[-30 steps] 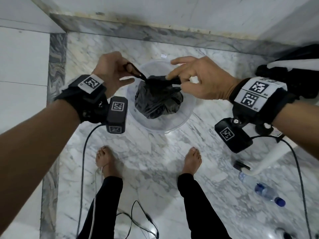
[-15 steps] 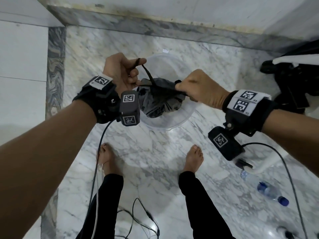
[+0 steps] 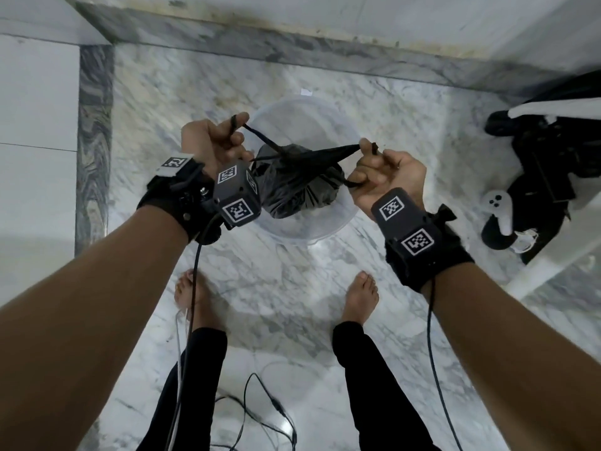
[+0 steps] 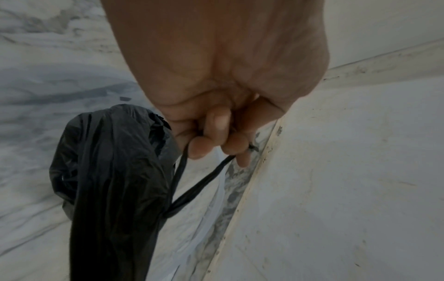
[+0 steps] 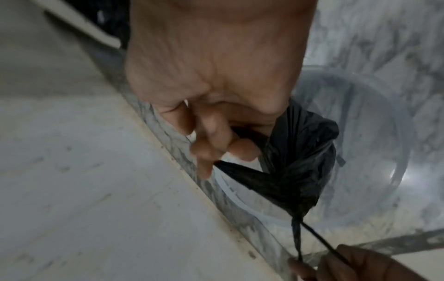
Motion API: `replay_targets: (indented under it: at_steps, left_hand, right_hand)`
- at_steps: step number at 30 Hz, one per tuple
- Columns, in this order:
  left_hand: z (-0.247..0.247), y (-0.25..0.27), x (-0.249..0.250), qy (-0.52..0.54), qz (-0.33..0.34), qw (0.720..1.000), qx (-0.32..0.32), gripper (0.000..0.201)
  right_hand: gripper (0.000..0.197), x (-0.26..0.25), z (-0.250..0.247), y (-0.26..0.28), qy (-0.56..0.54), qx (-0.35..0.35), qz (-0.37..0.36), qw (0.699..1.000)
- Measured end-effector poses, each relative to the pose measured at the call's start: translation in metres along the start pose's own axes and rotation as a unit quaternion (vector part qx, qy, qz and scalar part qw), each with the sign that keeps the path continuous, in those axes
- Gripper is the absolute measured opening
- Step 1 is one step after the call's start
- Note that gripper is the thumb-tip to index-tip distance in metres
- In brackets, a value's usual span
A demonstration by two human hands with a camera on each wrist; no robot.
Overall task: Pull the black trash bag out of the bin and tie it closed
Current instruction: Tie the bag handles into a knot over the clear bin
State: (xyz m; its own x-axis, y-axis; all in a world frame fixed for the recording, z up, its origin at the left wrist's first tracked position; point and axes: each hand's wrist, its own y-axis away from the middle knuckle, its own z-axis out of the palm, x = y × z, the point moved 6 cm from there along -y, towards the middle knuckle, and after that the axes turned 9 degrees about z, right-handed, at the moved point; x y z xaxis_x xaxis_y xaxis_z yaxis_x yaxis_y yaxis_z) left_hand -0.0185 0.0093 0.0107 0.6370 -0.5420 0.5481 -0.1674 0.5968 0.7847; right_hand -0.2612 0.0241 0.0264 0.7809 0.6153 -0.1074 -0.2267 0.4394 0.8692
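Note:
A bulging black trash bag (image 3: 299,187) hangs above the clear round bin (image 3: 344,216), which stands on the marble floor. Two twisted strips of the bag's mouth stretch sideways from a crossing on top of it. My left hand (image 3: 224,141) has one thin strip looped round its curled fingers; in the left wrist view the left hand (image 4: 216,144) grips that strip beside the bag (image 4: 113,171). My right hand (image 3: 374,164) pinches the other, wider strip. The right wrist view shows the right hand's fingers (image 5: 216,150) gripping the strip, with the bag (image 5: 295,161) over the bin (image 5: 384,152).
My bare feet (image 3: 361,297) stand just in front of the bin. Cables (image 3: 270,415) trail across the floor. A pile of black gear with a white controller (image 3: 496,203) lies at the right. The walls (image 3: 292,14) close off the far side and the left.
The hands have moved apart and turned palm-up, drawing the two strips taut across the bag's top. The bag has risen higher over the bin.

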Motion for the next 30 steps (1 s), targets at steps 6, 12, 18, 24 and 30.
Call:
replay_targets:
  at_steps: [6,12,18,24,30]
  left_hand:
    - [0.01,0.0,-0.001,-0.086,0.011,0.995,-0.058,0.05]
    - [0.028,0.006,0.008,-0.173,0.044,0.974,-0.139,0.028]
    - [0.057,0.02,0.02,-0.288,0.08,0.937,-0.181,0.028]
    - [0.065,0.017,0.019,-0.309,0.053,0.929,-0.197,0.029]
    - [0.064,0.019,0.017,-0.324,0.046,0.921,-0.213,0.016]
  right_hand:
    - [0.027,0.021,0.019,-0.008,-0.067,-0.022,-0.031,0.997]
    - [0.005,0.031,0.036,-0.021,0.164,0.055,-0.092,0.981]
    - [0.052,0.034,0.065,-0.03,0.496,-0.002,-0.125,0.859]
    - [0.085,0.042,0.07,-0.04,0.571,-0.016,-0.096,0.815]
    - [0.086,0.041,0.067,-0.046,0.58,-0.018,-0.08,0.811]
